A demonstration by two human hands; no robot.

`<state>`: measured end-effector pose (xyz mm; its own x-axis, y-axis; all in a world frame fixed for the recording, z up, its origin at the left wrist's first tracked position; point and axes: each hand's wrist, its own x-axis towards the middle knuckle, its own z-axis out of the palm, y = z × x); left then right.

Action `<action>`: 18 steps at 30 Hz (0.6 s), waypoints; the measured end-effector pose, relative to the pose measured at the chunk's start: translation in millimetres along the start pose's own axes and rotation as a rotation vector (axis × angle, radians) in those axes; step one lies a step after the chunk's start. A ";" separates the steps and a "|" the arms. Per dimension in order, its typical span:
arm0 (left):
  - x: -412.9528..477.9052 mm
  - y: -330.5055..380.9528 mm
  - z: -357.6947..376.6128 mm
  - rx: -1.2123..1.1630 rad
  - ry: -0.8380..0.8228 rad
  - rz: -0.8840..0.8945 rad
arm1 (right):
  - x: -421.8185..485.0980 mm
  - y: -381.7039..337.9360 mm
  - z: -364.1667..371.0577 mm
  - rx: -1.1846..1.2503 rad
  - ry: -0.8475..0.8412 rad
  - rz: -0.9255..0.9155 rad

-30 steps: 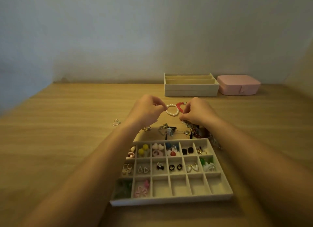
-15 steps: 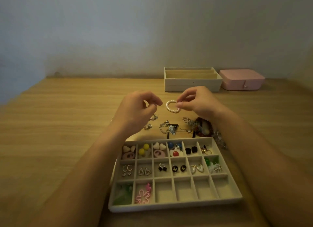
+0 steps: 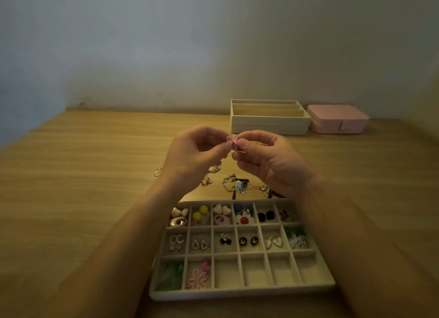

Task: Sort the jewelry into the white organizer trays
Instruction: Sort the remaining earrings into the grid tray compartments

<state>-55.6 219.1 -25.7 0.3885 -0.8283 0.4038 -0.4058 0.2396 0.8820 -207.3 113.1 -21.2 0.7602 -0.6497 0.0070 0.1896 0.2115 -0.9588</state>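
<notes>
1. The left hand (image 3: 192, 156) and the right hand (image 3: 268, 161) are both raised above the surface (image 3: 83, 187), fingertips facing each other and almost meeting.
2. Between those fingertips sits a small pink piece (image 3: 231, 142) with looped, petal-like outlines. It is too small to tell which kind of jewelry it is.
3. The left hand pinches the pink piece from the left with thumb and forefinger, and its other fingers are curled in.
4. The right hand pinches it from the right. Its thumb tip lies against the piece and its remaining fingers are bent below.
5. The pink piece is held in the air. It hangs over the far part of the surface, beyond the loose jewelry (image 3: 237, 186) and well short of the long-slot tray (image 3: 268, 126) at the back.
6. The loose jewelry is a tangle of silvery chains and dark bits lying on the surface under the hands. A couple of small silver pieces (image 3: 159, 171) lie just left of the left wrist.
7. Nearest the person is the compartment tray (image 3: 237, 294), a white grid three rows deep. Its two far rows hold pairs of earrings.
8. In the tray's near row, green pieces (image 3: 169, 275) fill the leftmost cell. A pink flower earring (image 3: 198, 278) lies in the cell beside them.
9. A closed pink box (image 3: 337, 119) stands just right of the long-slot tray, against the wall (image 3: 213, 44).
</notes>
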 end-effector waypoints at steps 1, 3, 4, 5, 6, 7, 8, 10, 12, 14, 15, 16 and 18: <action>-0.1 0.1 -0.9 -0.020 -0.001 -0.014 | 0.5 1.1 1.1 0.001 0.005 0.004; -0.6 -0.6 -2.3 -0.056 -0.007 -0.042 | 1.2 3.4 2.5 0.003 0.009 0.015; -0.9 -0.8 -2.6 -0.076 -0.006 -0.055 | 1.6 4.5 2.7 0.003 0.011 0.019; -1.0 -1.1 -3.0 -0.100 -0.002 -0.071 | 1.6 5.0 3.0 0.000 0.013 0.022; -1.2 -1.1 -3.1 -0.126 0.004 -0.088 | 1.7 5.5 2.9 -0.010 0.015 0.024; -1.5 -1.0 -3.4 -0.150 0.011 -0.104 | 1.5 5.7 3.3 -0.023 0.013 0.026; -1.7 -0.8 -3.8 -0.168 0.017 -0.119 | 1.9 6.2 3.8 -0.041 0.010 0.029; -1.9 -0.5 -4.4 -0.191 0.013 -0.140 | 2.3 7.8 4.9 -0.076 -0.003 0.041; -2.5 -1.1 -4.8 -0.218 -0.001 -0.161 | 2.6 9.3 5.8 -0.089 -0.032 0.060; -2.5 -2.0 -4.8 -0.251 -0.011 -0.184 | 2.2 9.9 6.3 -0.094 -0.069 0.070; -2.4 -2.7 -4.7 -0.262 -0.015 -0.194 | 1.7 9.8 6.3 -0.092 -0.077 0.068; -2.2 -3.2 -4.6 -0.271 -0.017 -0.203 | 1.6 9.5 6.0 -0.086 -0.076 0.060; -1.6 -4.5 -4.8 -0.288 -0.007 -0.221 | 1.7 9.3 5.1 -0.063 -0.062 0.043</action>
<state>-50.5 221.8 -29.2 0.4348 -0.8791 0.1953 -0.0631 0.1866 0.9804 -201.1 117.6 -28.7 0.8044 -0.5938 -0.0189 0.1179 0.1907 -0.9745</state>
